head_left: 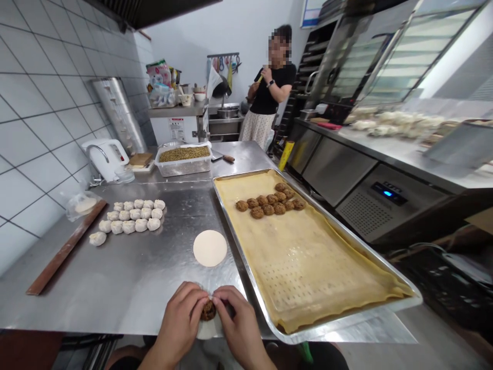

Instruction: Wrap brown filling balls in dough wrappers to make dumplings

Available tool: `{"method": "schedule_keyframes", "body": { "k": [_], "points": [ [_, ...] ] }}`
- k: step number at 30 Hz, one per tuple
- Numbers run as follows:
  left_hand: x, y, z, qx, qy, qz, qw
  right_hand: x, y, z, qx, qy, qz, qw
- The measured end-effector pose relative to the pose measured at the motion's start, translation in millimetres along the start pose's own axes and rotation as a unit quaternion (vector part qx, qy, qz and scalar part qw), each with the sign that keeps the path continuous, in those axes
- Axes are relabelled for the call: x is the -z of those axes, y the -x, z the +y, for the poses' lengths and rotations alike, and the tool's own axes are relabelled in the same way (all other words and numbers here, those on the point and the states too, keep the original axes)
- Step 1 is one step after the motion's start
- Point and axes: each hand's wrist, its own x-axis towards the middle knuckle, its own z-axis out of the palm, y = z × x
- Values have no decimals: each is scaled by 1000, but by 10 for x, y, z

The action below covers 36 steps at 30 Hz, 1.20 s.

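At the table's near edge my left hand [183,318] and my right hand [239,321] pinch the far edge of a dough wrapper [208,330] together. A dark brown ball of filling [208,310] sits on that wrapper, partly covered by my fingers. Just beyond my hands lies a flat round dough wrapper [210,248]. To the right, a large metal tray [265,308] lined with yellowish cloth holds several brown filling balls [268,209] at its far half. Several pleated, closed buns [129,226] stand in rows on the left.
A wooden strip [69,246] lies left of the buns. Farther back are a white kettle [106,159], a tub of greenish-brown filling [184,154] and a wooden-handled tool [228,158]. A person [273,87] stands at the back. A steel counter [389,149] runs along the right.
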Motion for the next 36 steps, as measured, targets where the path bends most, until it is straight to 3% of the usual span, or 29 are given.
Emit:
{"method": "schedule_keyframes", "body": {
  "k": [4,8,10,15,20,25,31,36],
  "points": [
    [11,12,16,-18,-14,-13,1000,-43,-33,-44,-40,-10,22,999],
    [36,27,-16,-31,-24,-28,999,-68,63,-45,10,-25,-24,999],
    [42,33,-17,-35,-34,-21,999,-52,92,-4,14,-11,-11,1000],
    [56,31,20,-48,-54,-21,997,-55,33,-5,-57,-16,47,997],
    [121,4,68,-26,-37,-56,997,-87,113,-94,11,-22,-5,1000],
    [62,32,180,18,-26,5,999,-40,144,-24,-20,-16,26,999],
    [19,50,139,-39,-78,6,996,-55,72,-26,-59,-29,42,997],
    [113,12,95,-50,-89,-43,994,-102,163,-49,17,-23,6,1000]
  ]
}}
